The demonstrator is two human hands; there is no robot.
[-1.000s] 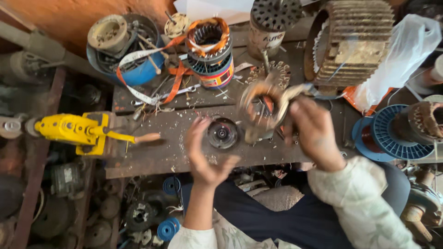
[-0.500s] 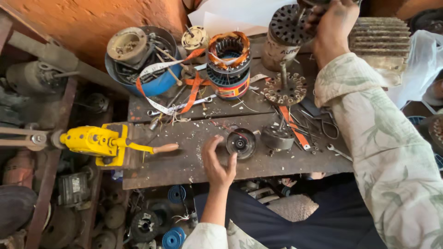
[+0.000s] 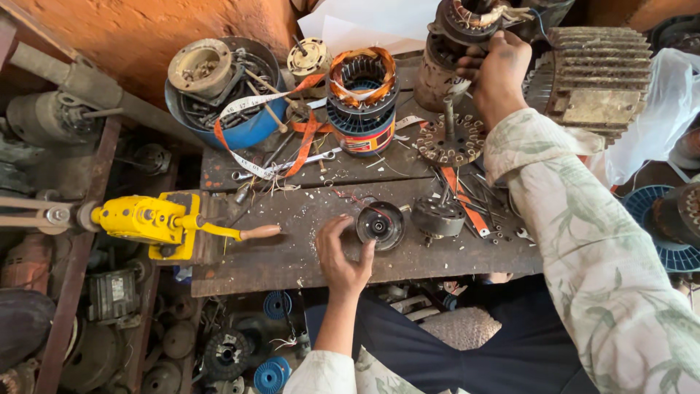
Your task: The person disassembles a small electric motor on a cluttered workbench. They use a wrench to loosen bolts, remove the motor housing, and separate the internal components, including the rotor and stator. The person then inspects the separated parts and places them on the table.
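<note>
Head view: left hand resting on the wooden workbench, fingers loosely curled, thumb touching the round black motor cover. Right hand reached to the bench's far side, closed around the wound motor stator standing beside the ribbed grey housing.

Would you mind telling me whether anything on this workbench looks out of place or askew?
The measuring tape spills from the blue bowl and trails loosely across the bench; wire scraps lie scattered near it. Neither hand touches them.
</note>
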